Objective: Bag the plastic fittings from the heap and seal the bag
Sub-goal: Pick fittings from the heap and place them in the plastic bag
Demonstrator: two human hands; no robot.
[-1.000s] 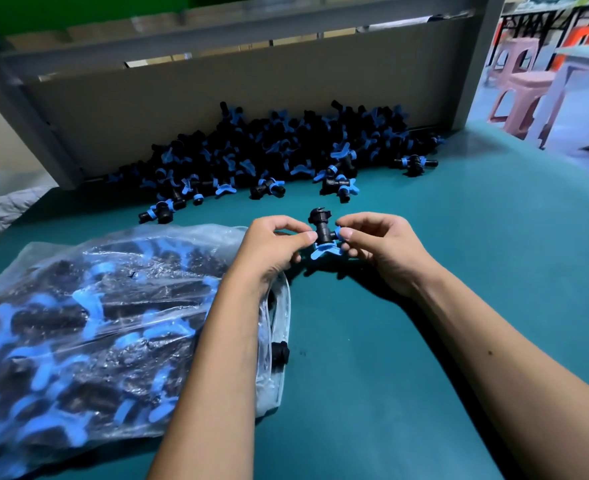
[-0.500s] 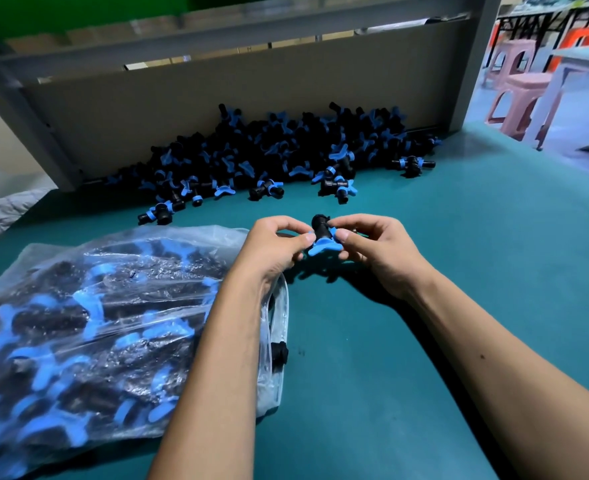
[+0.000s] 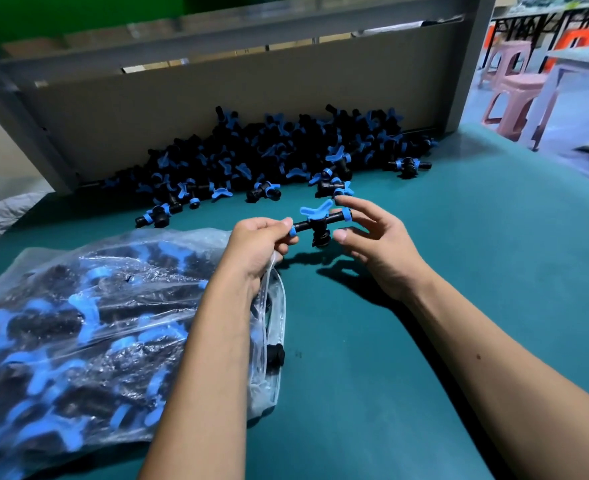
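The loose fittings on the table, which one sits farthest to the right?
The lone fitting past the right end of the heap, lying apart on the green table; the other strays lie in front of the heap, farther left.

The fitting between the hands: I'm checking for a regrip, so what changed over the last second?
The fitting has been turned, handle now up. The right hand has let go, fingers spread; the left hand still pinches one end. The bag and heap are unchanged.

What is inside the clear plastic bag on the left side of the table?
The clear plastic bag holds many black fittings with blue handles, visible through the film. One black fitting sits at its open mouth. The left forearm covers part of the contents.
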